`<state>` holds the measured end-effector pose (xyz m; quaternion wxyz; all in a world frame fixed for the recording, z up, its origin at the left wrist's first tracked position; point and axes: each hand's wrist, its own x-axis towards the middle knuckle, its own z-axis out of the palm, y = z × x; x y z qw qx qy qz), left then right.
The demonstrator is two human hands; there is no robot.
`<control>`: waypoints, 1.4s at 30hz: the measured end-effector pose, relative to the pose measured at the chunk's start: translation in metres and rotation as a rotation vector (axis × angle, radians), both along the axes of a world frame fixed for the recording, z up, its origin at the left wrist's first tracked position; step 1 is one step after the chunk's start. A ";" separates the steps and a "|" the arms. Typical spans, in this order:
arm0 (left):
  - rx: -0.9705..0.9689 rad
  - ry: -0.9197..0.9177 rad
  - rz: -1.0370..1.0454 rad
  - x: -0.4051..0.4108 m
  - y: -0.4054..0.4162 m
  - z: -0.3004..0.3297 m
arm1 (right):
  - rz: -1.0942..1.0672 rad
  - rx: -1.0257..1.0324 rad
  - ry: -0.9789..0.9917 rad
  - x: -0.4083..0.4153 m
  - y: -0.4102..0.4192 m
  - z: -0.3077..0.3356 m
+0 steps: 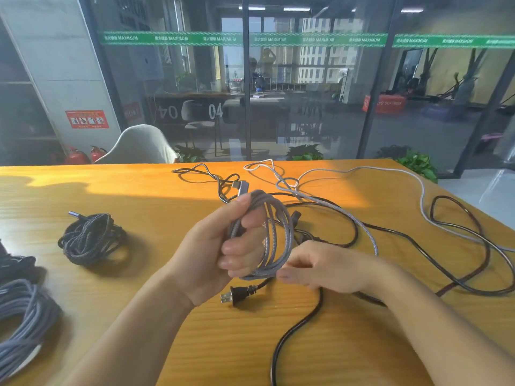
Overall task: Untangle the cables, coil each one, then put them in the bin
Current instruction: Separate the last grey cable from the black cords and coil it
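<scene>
My left hand (220, 246) grips a coil of grey braided cable (278, 235) above the table's middle, thumb on top and fingers curled through the loops. The grey cable's loose tail runs right and back across the table. My right hand (326, 267) is just right of the coil, its fingers pinching the coil's lower edge. Under the hands lies a black power cable (457, 247) with its two-pin plug (237, 295) near my left wrist. A dark braided coil (89, 238) lies at the left.
A blue-grey coiled cable (19, 316) lies at the lower left edge on the orange wooden table (139, 196). A thin black cable (206, 174) and a white cable (362, 171) sprawl at the back. A white chair (139, 146) stands behind the table.
</scene>
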<state>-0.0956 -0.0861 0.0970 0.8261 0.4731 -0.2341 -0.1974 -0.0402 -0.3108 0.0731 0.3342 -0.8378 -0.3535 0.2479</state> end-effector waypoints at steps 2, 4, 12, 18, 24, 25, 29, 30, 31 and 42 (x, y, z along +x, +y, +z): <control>0.034 -0.002 -0.080 0.000 0.006 0.001 | -0.060 -0.039 -0.067 0.010 -0.017 0.004; 0.091 0.006 -0.130 -0.001 0.010 0.001 | -0.096 -0.058 -0.121 0.017 -0.032 0.008; 0.491 -0.091 -0.042 -0.005 0.007 0.004 | -0.489 -0.311 -0.471 0.025 -0.068 0.026; 0.726 -0.198 0.115 -0.006 -0.002 0.005 | -0.853 0.171 -0.893 0.012 -0.047 0.031; 0.893 -0.214 0.243 -0.001 -0.006 -0.004 | -0.715 0.523 -0.854 -0.006 -0.019 0.028; 0.893 -0.209 0.279 0.000 -0.006 -0.006 | -0.694 0.543 -0.822 -0.009 -0.017 0.029; 0.785 -0.181 0.417 0.007 -0.006 -0.011 | -0.567 0.600 -0.619 -0.019 -0.011 0.030; 0.744 -0.165 0.454 0.008 -0.005 -0.011 | -0.512 0.601 -0.544 -0.021 -0.008 0.030; 0.698 -0.140 0.490 0.009 -0.005 -0.012 | -0.450 0.596 -0.464 -0.024 -0.006 0.029; 0.272 0.018 0.577 0.011 -0.007 -0.005 | 0.096 0.331 0.187 -0.054 0.029 0.007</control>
